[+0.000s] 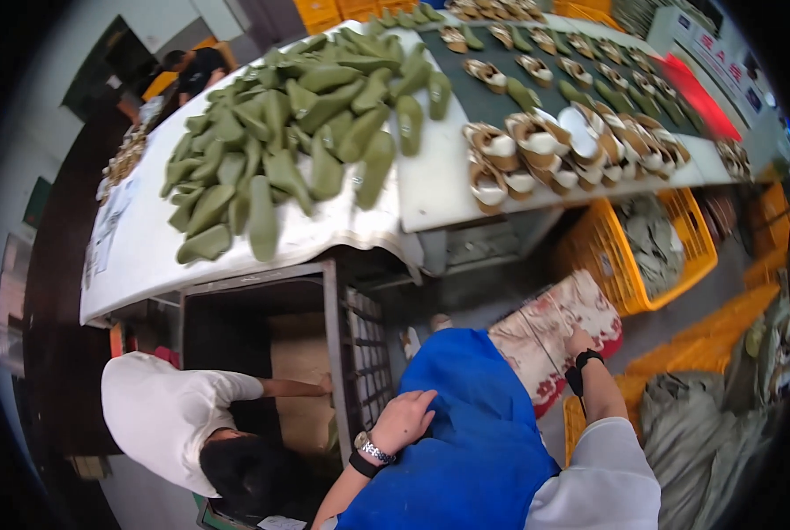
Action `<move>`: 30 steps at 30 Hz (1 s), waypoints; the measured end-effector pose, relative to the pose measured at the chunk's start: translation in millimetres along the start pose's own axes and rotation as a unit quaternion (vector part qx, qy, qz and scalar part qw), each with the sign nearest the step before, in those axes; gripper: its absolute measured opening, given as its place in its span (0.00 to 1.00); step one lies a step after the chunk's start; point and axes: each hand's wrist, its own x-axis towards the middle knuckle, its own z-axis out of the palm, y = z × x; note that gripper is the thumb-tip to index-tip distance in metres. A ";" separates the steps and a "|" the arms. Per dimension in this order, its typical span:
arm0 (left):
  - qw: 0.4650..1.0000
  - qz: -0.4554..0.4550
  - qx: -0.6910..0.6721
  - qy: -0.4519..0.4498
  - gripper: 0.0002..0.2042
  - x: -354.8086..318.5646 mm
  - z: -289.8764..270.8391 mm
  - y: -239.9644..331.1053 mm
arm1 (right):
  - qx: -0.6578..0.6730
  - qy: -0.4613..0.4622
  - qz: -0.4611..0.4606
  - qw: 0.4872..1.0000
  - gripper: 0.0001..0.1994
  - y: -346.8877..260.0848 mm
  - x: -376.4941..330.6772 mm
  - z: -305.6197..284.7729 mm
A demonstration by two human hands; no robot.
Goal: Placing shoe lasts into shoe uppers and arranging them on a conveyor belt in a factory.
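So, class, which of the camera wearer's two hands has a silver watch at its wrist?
The left hand, over the blue cloth, has the silver watch beside a black band; the right hand, at the floral bundle, shows only black wristwear.

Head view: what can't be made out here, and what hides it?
In the head view:
Right hand: too small to tell whether it grips the floral cloth.
White-shirted co-worker: second hand hidden by their own body.
Yellow crate: bottom covered by grey cloth.
Far person: hands too small.
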 end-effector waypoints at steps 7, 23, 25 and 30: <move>0.992 0.001 -0.068 -0.109 0.14 58.2 108.1 -38.6 | 0.020 0.099 0.044 0.994 0.33 79.5 35.7 48.5; 0.790 -0.606 -0.079 -0.036 0.46 154.7 480.4 -519.6 | -0.068 0.267 -0.070 0.959 0.24 67.6 49.4 92.1; 0.760 -0.644 -0.085 -0.035 0.48 166.4 512.6 -554.3 | -0.059 0.258 -0.067 0.962 0.24 67.7 49.2 94.3; 0.774 -0.611 -0.159 -0.052 0.28 176.0 546.6 -584.9 | 0.019 0.262 -0.089 0.961 0.25 75.1 49.7 100.0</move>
